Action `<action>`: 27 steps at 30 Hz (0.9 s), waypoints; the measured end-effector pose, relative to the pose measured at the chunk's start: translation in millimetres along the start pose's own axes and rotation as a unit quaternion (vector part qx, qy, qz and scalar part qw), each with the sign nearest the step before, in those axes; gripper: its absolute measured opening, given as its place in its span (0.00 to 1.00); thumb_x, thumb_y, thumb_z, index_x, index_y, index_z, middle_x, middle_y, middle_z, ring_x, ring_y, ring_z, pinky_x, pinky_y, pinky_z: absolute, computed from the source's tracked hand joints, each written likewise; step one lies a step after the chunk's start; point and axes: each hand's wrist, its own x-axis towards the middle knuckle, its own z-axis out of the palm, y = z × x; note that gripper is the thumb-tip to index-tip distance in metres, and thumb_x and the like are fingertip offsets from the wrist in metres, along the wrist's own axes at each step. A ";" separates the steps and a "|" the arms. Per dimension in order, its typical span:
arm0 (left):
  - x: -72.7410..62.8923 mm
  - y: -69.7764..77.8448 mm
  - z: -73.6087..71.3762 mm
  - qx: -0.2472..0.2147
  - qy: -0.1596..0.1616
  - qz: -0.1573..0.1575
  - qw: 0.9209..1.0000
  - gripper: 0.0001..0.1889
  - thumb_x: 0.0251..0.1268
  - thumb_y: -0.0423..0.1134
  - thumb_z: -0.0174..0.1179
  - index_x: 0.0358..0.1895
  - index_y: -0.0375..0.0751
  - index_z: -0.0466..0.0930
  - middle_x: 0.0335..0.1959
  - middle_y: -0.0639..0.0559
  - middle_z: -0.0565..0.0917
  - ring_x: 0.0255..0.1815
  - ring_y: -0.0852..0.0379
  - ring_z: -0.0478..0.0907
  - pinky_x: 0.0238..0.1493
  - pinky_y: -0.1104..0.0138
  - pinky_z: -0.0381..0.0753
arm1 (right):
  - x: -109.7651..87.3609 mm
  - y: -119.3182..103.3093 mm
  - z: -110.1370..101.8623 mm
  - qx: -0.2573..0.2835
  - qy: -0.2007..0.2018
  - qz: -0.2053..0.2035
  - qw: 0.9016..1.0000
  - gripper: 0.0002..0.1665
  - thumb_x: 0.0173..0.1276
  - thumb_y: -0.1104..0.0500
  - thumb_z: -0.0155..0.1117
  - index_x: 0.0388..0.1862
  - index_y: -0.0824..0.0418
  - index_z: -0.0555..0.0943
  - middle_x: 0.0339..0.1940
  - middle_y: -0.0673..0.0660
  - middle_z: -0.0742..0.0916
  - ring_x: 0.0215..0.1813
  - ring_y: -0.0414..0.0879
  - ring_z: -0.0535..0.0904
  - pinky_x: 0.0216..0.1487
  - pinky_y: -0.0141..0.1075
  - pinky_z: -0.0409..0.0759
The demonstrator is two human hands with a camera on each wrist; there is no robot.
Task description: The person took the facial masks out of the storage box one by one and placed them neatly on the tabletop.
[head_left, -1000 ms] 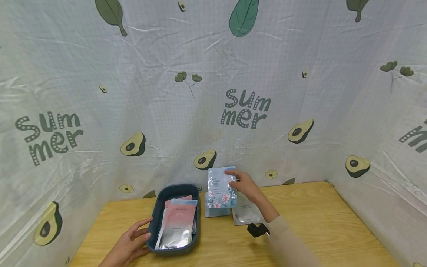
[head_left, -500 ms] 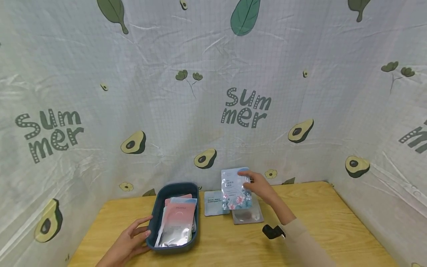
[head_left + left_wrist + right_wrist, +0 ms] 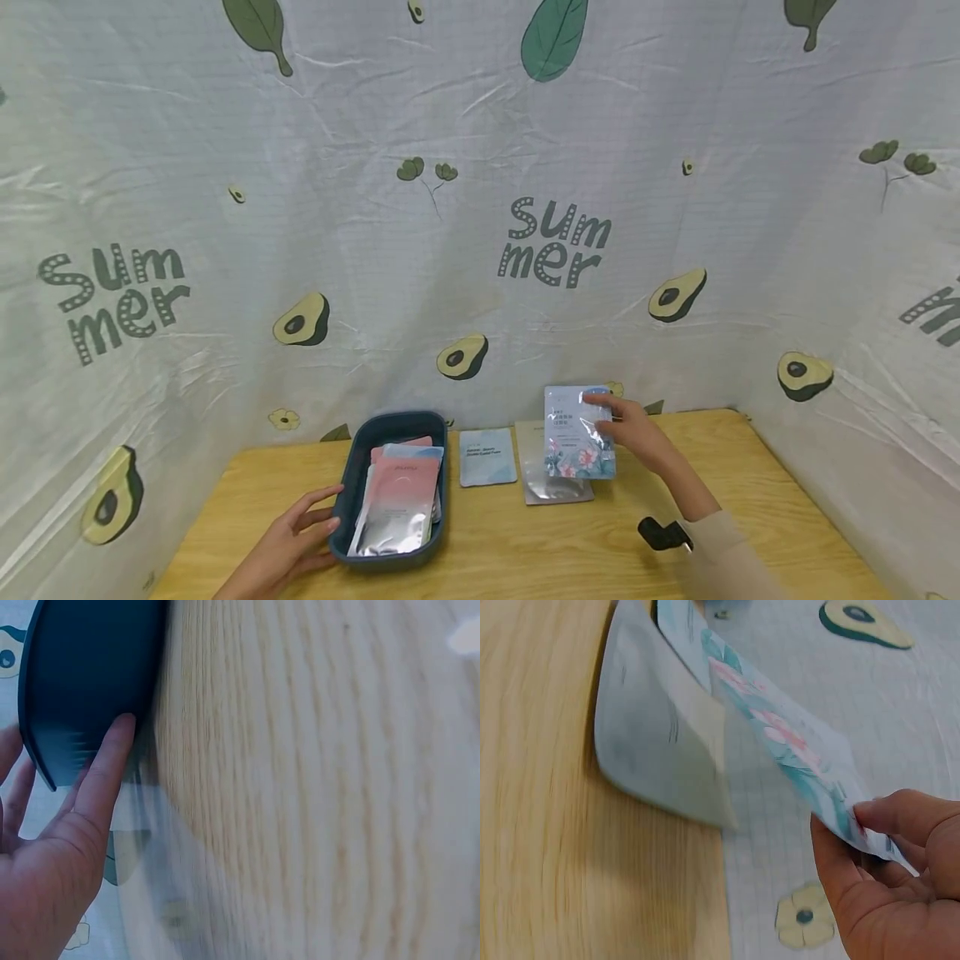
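Observation:
My right hand (image 3: 633, 429) pinches a light-blue sachet with pink flowers (image 3: 579, 442) by its right edge, raised above the table. In the right wrist view, thumb and fingers grip one end of the floral sachet (image 3: 780, 742), which is held aslant. Partly behind it, a silver sachet (image 3: 555, 490) lies on the table. Left of that lies a small pale-blue sachet (image 3: 487, 471) with printed text. My left hand (image 3: 288, 533) touches the left side of a dark blue bin (image 3: 442, 517), fingers extended along its wall. Several sachets fill the bin, a pink-and-silver sachet (image 3: 401, 500) on top.
The wooden table (image 3: 517, 550) meets a pale hanging cloth (image 3: 390, 250) printed with avocados and leaves, behind and at both sides. A small black device (image 3: 662, 533) sits at my right wrist.
My right hand has carried the floral sachet to the right, from over the pale-blue sachet to over the silver one. The pale-blue sachet is now uncovered. My left hand stays at the bin.

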 end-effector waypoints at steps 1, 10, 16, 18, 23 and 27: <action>0.6 -0.1 0.5 -0.002 0.000 0.001 1.000 0.37 0.75 0.44 0.61 0.79 0.39 0.55 0.71 0.21 0.62 0.59 0.43 0.79 0.54 0.45 0.84 | -1.8 1.7 -4.6 -0.003 -0.001 0.000 1.000 0.27 0.75 0.67 0.59 0.72 0.64 0.74 0.74 0.71 0.71 0.68 0.68 0.72 0.59 0.50 0.82; 6.6 1.8 5.5 -0.012 0.016 0.008 1.000 0.35 0.74 0.43 0.62 0.78 0.38 0.60 0.66 0.29 0.73 0.54 0.43 0.82 0.51 0.48 0.86 | -22.0 24.0 -32.5 -0.002 0.017 0.015 1.000 0.26 0.77 0.62 0.60 0.71 0.65 0.72 0.75 0.71 0.68 0.66 0.65 0.73 0.57 0.50 0.84; 3.8 1.4 7.2 -0.018 0.061 -0.005 0.998 0.34 0.72 0.41 0.64 0.76 0.38 0.63 0.64 0.31 0.77 0.51 0.43 0.83 0.49 0.48 0.87 | -23.2 40.3 -35.9 0.005 0.024 0.044 0.999 0.26 0.77 0.60 0.61 0.70 0.66 0.73 0.74 0.71 0.69 0.63 0.60 0.74 0.57 0.43 0.84; 3.7 2.5 9.2 -0.014 0.085 -0.013 0.996 0.33 0.71 0.40 0.65 0.75 0.39 0.65 0.63 0.31 0.77 0.50 0.44 0.83 0.48 0.47 0.87 | -22.4 44.8 -38.7 0.004 0.028 0.045 0.999 0.26 0.77 0.59 0.62 0.69 0.66 0.73 0.71 0.72 0.72 0.58 0.57 0.76 0.52 0.38 0.85; 3.6 6.1 13.7 -0.004 0.121 -0.021 0.992 0.31 0.70 0.38 0.66 0.74 0.41 0.68 0.63 0.31 0.76 0.49 0.44 0.83 0.47 0.48 0.87 | -19.9 54.1 -45.7 0.007 0.036 0.029 0.999 0.26 0.76 0.59 0.62 0.69 0.67 0.74 0.65 0.73 0.77 0.48 0.52 0.78 0.41 0.33 0.83; 1.1 6.4 13.1 -0.004 0.113 -0.019 0.993 0.31 0.71 0.37 0.65 0.74 0.40 0.66 0.63 0.31 0.76 0.49 0.44 0.83 0.48 0.48 0.87 | -19.6 59.3 -46.9 -0.013 0.039 0.020 0.999 0.25 0.76 0.58 0.63 0.67 0.66 0.76 0.66 0.71 0.77 0.51 0.49 0.77 0.44 0.30 0.81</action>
